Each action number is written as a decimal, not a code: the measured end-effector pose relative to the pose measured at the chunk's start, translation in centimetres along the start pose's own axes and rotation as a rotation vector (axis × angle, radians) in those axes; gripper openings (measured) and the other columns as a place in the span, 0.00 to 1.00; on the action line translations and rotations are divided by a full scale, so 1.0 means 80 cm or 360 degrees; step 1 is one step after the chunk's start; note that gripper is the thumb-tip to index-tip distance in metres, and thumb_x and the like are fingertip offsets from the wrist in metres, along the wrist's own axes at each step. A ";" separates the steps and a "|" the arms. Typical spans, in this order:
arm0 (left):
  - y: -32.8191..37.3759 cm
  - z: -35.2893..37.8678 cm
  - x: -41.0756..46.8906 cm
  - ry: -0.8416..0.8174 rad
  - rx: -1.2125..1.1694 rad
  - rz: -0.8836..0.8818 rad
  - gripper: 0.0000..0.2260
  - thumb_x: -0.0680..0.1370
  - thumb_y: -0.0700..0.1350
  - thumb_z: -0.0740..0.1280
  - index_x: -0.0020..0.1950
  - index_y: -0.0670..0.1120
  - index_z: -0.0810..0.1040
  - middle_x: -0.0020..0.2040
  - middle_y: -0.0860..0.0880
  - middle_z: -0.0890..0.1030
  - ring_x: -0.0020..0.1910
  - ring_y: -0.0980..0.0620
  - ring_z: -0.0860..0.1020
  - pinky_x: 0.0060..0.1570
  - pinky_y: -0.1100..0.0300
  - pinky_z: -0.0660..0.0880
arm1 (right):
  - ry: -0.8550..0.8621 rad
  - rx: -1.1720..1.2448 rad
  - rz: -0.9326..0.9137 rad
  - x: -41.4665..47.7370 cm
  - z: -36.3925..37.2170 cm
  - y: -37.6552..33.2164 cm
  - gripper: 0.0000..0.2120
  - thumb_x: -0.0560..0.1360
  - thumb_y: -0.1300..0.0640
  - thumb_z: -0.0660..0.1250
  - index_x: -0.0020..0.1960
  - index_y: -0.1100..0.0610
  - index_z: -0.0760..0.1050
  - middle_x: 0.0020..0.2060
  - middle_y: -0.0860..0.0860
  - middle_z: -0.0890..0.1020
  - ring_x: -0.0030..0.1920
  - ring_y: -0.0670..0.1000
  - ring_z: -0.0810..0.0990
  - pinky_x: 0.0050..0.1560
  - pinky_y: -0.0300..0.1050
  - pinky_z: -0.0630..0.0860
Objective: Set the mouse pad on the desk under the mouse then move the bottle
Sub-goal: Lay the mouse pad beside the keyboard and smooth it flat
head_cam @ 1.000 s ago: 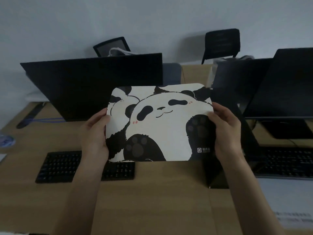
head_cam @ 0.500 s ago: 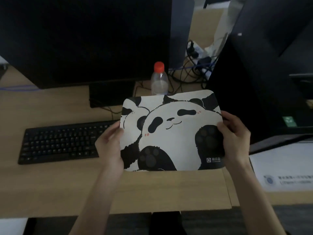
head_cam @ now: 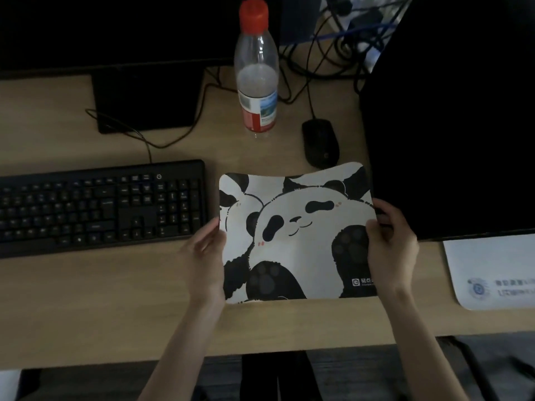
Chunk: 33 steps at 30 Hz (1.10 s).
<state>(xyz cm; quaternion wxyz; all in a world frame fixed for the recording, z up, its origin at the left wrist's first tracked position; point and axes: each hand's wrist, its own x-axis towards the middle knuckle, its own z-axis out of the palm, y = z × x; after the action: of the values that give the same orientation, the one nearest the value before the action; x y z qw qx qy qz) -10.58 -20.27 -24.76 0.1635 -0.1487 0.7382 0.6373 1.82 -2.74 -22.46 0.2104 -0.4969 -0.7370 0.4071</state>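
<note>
I hold a white mouse pad [head_cam: 295, 235] printed with black pandas just above the wooden desk [head_cam: 115, 299]. My left hand [head_cam: 202, 256] grips its left edge and my right hand [head_cam: 390, 244] grips its right edge. A black wired mouse [head_cam: 320, 143] lies on the bare desk just beyond the pad's far right corner. A clear plastic bottle [head_cam: 256, 68] with a red cap and a red-and-white label stands upright to the left of the mouse, behind the pad.
A black keyboard [head_cam: 98, 206] lies left of the pad. A dark monitor and its stand [head_cam: 144, 102] are behind it. Another dark screen [head_cam: 451, 125] fills the right side. Cables [head_cam: 333, 47] tangle at the back. A white printed sheet [head_cam: 492, 273] lies at the right.
The view has tipped down and closer to the desk. Both hands have brought the pad lower and toward the desk's near edge, and the mouse has come into sight behind it.
</note>
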 end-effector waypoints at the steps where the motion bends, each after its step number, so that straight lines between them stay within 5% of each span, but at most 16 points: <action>1: -0.006 0.001 0.003 0.0023 0.0016 0.0008 0.14 0.74 0.33 0.64 0.59 0.40 0.77 0.41 0.54 0.80 0.33 0.71 0.78 0.38 0.79 0.72 | -0.0008 -0.0010 0.0027 0.000 0.002 0.004 0.15 0.75 0.66 0.59 0.61 0.59 0.72 0.45 0.52 0.75 0.46 0.48 0.73 0.45 0.37 0.69; 5: -0.027 0.004 0.013 0.0101 0.0147 0.0100 0.14 0.73 0.33 0.65 0.57 0.43 0.78 0.28 0.62 0.80 0.31 0.67 0.77 0.38 0.77 0.72 | -0.0035 -0.0042 0.0127 0.008 0.014 0.018 0.16 0.75 0.66 0.58 0.61 0.58 0.72 0.44 0.53 0.76 0.45 0.49 0.73 0.46 0.38 0.67; 8: -0.037 0.004 0.015 0.0107 0.0212 0.0148 0.15 0.73 0.33 0.64 0.56 0.48 0.77 0.28 0.60 0.80 0.35 0.58 0.76 0.43 0.69 0.73 | -0.0064 -0.0109 0.0166 0.010 0.019 0.026 0.17 0.75 0.67 0.58 0.62 0.58 0.71 0.43 0.53 0.76 0.43 0.50 0.73 0.45 0.37 0.66; 11: -0.040 0.001 0.017 0.0129 0.0246 0.0184 0.15 0.74 0.32 0.63 0.58 0.44 0.77 0.36 0.55 0.81 0.32 0.64 0.77 0.42 0.74 0.72 | -0.0127 -0.0168 0.0199 0.010 0.021 0.030 0.19 0.74 0.69 0.57 0.62 0.58 0.71 0.43 0.52 0.77 0.43 0.51 0.73 0.48 0.41 0.68; 13: -0.041 0.001 0.018 0.0125 0.0300 0.0222 0.16 0.74 0.31 0.63 0.58 0.45 0.77 0.32 0.64 0.81 0.31 0.70 0.76 0.39 0.79 0.70 | -0.0171 -0.0214 0.0203 0.012 0.022 0.031 0.21 0.73 0.70 0.57 0.62 0.57 0.71 0.44 0.53 0.78 0.43 0.52 0.73 0.48 0.38 0.66; 16: -0.045 0.000 0.018 0.0104 0.0367 0.0260 0.18 0.74 0.32 0.63 0.61 0.45 0.76 0.30 0.72 0.78 0.33 0.71 0.76 0.41 0.80 0.70 | -0.0237 -0.0308 0.0177 0.013 0.027 0.034 0.22 0.72 0.69 0.59 0.65 0.58 0.69 0.53 0.58 0.76 0.51 0.56 0.74 0.49 0.36 0.65; 20: -0.044 0.005 0.007 0.0110 0.0490 0.0311 0.18 0.75 0.31 0.61 0.63 0.42 0.75 0.31 0.54 0.76 0.31 0.69 0.73 0.44 0.80 0.70 | -0.0375 -0.0486 0.0230 0.008 0.035 0.035 0.24 0.72 0.63 0.61 0.68 0.60 0.64 0.66 0.63 0.66 0.64 0.63 0.63 0.66 0.54 0.62; 22: -0.043 0.009 0.001 0.0074 0.0518 0.0347 0.20 0.74 0.29 0.59 0.65 0.40 0.73 0.29 0.59 0.75 0.33 0.68 0.74 0.56 0.73 0.70 | -0.0427 -0.0537 0.0257 0.005 0.034 0.032 0.27 0.72 0.60 0.61 0.70 0.58 0.60 0.69 0.61 0.61 0.66 0.61 0.59 0.67 0.54 0.58; 24: -0.044 0.010 -0.003 0.0029 0.0519 0.0433 0.22 0.74 0.27 0.58 0.66 0.39 0.70 0.50 0.55 0.83 0.54 0.62 0.78 0.65 0.68 0.66 | -0.0438 -0.0533 0.0215 0.004 0.033 0.026 0.29 0.72 0.60 0.62 0.71 0.56 0.57 0.71 0.59 0.59 0.68 0.59 0.57 0.68 0.53 0.55; 26: -0.044 0.011 -0.005 -0.0010 0.0593 0.0626 0.24 0.73 0.26 0.58 0.67 0.40 0.69 0.68 0.46 0.72 0.68 0.55 0.69 0.68 0.62 0.64 | -0.0447 -0.0536 0.0123 0.005 0.035 0.019 0.30 0.72 0.59 0.62 0.72 0.54 0.56 0.72 0.57 0.58 0.69 0.59 0.56 0.69 0.53 0.55; 30: -0.027 0.026 0.001 -0.0158 0.0805 0.0885 0.23 0.74 0.28 0.59 0.69 0.39 0.67 0.71 0.45 0.66 0.71 0.52 0.63 0.70 0.65 0.59 | -0.0497 -0.0494 -0.0194 0.012 0.051 0.002 0.28 0.74 0.57 0.62 0.71 0.53 0.57 0.73 0.54 0.58 0.73 0.55 0.55 0.70 0.52 0.54; 33: -0.011 0.053 0.013 -0.0407 0.1043 0.0921 0.24 0.76 0.33 0.59 0.72 0.40 0.62 0.73 0.50 0.59 0.76 0.47 0.55 0.73 0.50 0.56 | -0.0636 -0.0514 -0.0400 0.018 0.073 -0.007 0.27 0.76 0.54 0.60 0.72 0.53 0.55 0.75 0.53 0.56 0.75 0.53 0.49 0.73 0.52 0.48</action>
<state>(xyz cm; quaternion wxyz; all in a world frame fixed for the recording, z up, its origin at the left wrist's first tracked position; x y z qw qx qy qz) -10.95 -16.20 -26.58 0.1068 0.2031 0.8860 0.4028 -3.25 -3.81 -25.55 0.0278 -0.3385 -0.8750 0.3449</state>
